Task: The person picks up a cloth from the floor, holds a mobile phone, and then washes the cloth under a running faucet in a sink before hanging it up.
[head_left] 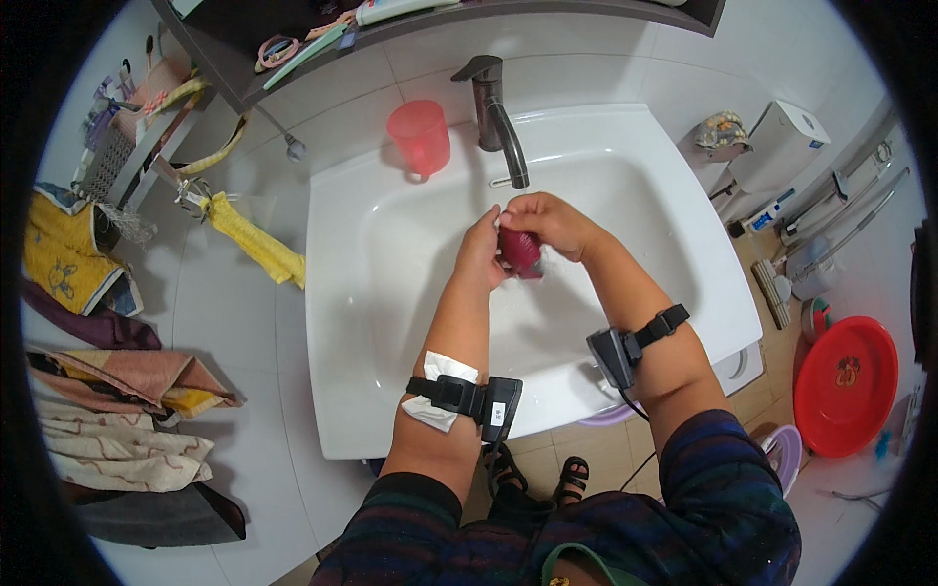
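The white washbasin [391, 293] is centred before me. To its right sits a red plastic tub [847, 415], printed with a motif inside. A dark single-lever mixer tap [487, 107] is mounted at the rear rim. My right hand [555, 220] is closed over the top and right side of a dark red, rounded item [521, 252], above the bowl near the spout. My left hand [479, 252] is curled round its left side. My left-forearm strap module [510, 393] carries a white label [499, 414], illegibly small.
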Demonstrator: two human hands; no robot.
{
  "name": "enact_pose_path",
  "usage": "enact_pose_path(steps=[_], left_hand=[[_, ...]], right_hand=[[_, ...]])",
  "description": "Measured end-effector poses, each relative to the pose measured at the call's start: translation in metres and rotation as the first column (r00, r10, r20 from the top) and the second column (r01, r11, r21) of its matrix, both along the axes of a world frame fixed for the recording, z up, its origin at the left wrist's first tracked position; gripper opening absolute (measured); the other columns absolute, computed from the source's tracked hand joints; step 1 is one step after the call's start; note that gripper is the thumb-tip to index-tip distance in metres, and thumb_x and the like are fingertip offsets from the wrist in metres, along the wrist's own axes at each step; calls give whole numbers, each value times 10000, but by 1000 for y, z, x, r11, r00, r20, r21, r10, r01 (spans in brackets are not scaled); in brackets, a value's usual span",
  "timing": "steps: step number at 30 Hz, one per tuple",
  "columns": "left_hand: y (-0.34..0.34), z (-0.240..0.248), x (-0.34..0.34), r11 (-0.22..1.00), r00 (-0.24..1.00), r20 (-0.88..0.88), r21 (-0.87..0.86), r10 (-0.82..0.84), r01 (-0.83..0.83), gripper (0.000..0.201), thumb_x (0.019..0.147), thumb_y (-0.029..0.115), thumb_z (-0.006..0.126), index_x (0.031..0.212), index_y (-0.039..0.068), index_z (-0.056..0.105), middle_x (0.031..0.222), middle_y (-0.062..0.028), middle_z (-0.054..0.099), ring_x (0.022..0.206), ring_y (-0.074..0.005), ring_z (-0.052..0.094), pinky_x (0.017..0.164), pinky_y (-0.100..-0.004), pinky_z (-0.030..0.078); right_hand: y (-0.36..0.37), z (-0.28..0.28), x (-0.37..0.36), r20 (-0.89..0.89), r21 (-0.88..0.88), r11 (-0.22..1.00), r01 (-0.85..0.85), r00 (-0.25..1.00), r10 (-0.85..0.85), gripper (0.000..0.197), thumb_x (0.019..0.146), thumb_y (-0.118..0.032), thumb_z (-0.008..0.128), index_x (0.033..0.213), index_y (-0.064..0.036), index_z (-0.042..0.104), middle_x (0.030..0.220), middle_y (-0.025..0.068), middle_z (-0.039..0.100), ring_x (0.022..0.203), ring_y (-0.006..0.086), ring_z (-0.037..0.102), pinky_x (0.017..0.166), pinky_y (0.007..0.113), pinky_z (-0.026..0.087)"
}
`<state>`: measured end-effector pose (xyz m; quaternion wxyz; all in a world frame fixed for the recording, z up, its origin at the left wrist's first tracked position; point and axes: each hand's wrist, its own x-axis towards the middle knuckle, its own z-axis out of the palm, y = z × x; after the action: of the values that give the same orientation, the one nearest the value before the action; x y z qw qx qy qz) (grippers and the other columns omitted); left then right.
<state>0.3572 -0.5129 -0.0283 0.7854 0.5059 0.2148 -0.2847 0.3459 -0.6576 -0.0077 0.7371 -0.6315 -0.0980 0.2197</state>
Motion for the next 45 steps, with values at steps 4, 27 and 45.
enact_pose_path(steps=[4,27,45], left_hand=[[2,-17,8,957,977,132,-215,-168,194,260,922,264,502,1019,34,579,898,-123,623,789,-292,633,672,-434,564],[1,-16,10,980,990,91,-158,-110,123,369,927,408,451,1096,107,582,959,-69,627,806,-228,612,647,-378,501],[0,-5,5,984,995,83,-158,-63,75,227,888,337,608,963,124,605,777,-1,589,527,-69,374,388,-188,238]], right_hand=[[-8,-4,-6,53,-55,996,-68,996,71,177,920,-203,627,796,-81,597,702,-24,564,626,85,516,605,241,444],[-10,-11,7,42,-107,983,147,989,-143,110,872,-144,640,825,-45,639,700,17,614,604,103,578,559,254,472],[-29,-29,20,-114,-251,874,417,883,-455,300,936,-308,529,1034,-45,636,979,71,631,767,158,581,607,302,445]])
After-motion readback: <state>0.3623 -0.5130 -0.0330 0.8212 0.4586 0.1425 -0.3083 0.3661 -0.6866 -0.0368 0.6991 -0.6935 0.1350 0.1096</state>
